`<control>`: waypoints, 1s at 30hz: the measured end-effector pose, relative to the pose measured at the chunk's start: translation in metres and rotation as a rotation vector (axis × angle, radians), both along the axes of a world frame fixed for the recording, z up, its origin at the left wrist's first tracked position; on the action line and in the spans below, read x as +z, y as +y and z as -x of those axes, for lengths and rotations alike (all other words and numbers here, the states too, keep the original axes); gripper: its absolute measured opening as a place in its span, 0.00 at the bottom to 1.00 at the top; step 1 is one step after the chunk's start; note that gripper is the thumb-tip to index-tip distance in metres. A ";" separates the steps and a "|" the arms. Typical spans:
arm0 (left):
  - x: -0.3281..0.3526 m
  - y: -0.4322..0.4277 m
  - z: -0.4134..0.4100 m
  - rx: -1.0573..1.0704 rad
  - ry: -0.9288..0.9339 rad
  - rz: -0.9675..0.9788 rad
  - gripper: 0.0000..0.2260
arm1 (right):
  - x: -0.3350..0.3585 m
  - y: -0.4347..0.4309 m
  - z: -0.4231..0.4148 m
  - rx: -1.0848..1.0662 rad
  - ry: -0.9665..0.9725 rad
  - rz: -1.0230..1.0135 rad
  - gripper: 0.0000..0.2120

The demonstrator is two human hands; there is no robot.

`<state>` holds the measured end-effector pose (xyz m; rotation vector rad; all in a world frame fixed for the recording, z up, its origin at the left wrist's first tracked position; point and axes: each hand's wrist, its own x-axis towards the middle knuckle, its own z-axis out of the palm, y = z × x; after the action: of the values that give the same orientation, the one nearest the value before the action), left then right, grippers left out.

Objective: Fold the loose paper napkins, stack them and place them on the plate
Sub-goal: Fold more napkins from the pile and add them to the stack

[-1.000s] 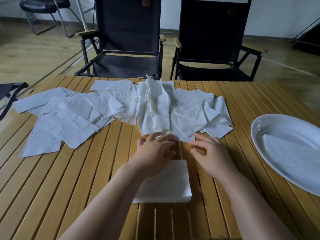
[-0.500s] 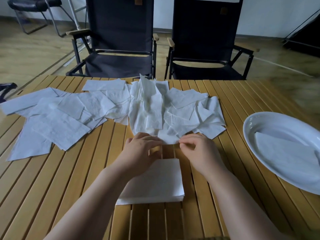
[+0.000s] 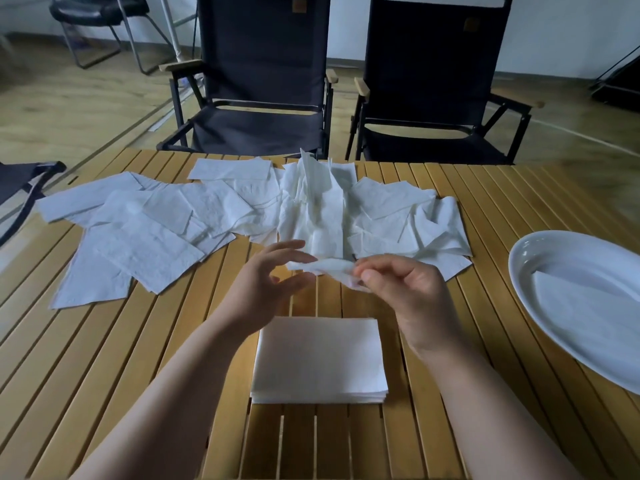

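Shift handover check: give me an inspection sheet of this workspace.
Surface: wooden slatted table.
Job's things: loose napkins spread across the far side; folded stack near centre; white plate at right, holding a flat napkin.
Clutter: dark bag at the left edge.
Hands: right hand pinches a raised napkin; left hand open beside its other end.
Cables: nothing seen.
Surroundings: two dark folding chairs behind the table; wooden floor.

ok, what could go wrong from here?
The right hand pinches the lifted napkin by one crumpled edge; thin paper could tear.
It hangs at the edge of the loose napkin pile, so neighbours may drag.
The folded stack lies below both wrists and could get knocked askew.
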<state>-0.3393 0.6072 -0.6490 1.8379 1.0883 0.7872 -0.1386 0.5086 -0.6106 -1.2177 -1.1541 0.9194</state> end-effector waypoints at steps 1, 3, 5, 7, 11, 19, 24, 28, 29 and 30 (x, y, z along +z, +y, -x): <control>0.002 -0.001 0.001 0.001 -0.058 0.058 0.07 | 0.001 0.001 0.000 0.006 0.123 0.008 0.10; 0.007 -0.004 0.002 0.007 -0.160 0.151 0.04 | 0.004 0.005 0.000 0.003 0.333 0.039 0.08; 0.014 -0.008 0.003 -0.005 -0.225 0.210 0.05 | 0.002 0.008 -0.003 -0.031 0.447 0.064 0.07; 0.019 -0.011 0.002 -0.004 -0.231 0.196 0.06 | -0.001 0.011 -0.005 -0.095 0.382 0.104 0.05; 0.024 -0.016 -0.001 0.024 -0.034 0.007 0.05 | -0.009 0.007 -0.010 -0.119 -0.124 0.123 0.21; 0.033 -0.024 -0.002 -0.009 -0.012 -0.046 0.03 | -0.006 0.000 0.003 -0.215 -0.358 -0.021 0.07; 0.044 -0.024 0.007 0.031 -0.165 0.089 0.06 | -0.001 -0.001 -0.003 -0.298 -0.342 -0.001 0.14; 0.056 -0.026 0.017 0.015 -0.310 0.278 0.07 | 0.005 -0.003 -0.008 -0.189 -0.330 0.123 0.15; 0.054 -0.024 0.022 0.002 -0.231 0.308 0.07 | 0.007 -0.004 -0.009 -0.117 -0.305 0.202 0.11; 0.051 -0.022 0.027 -0.023 -0.123 0.334 0.07 | 0.008 -0.006 -0.010 -0.045 -0.282 0.299 0.07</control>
<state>-0.3663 0.5851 -0.5984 1.5004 1.0475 0.6511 -0.1283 0.5028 -0.6026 -1.6507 -1.2324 0.9292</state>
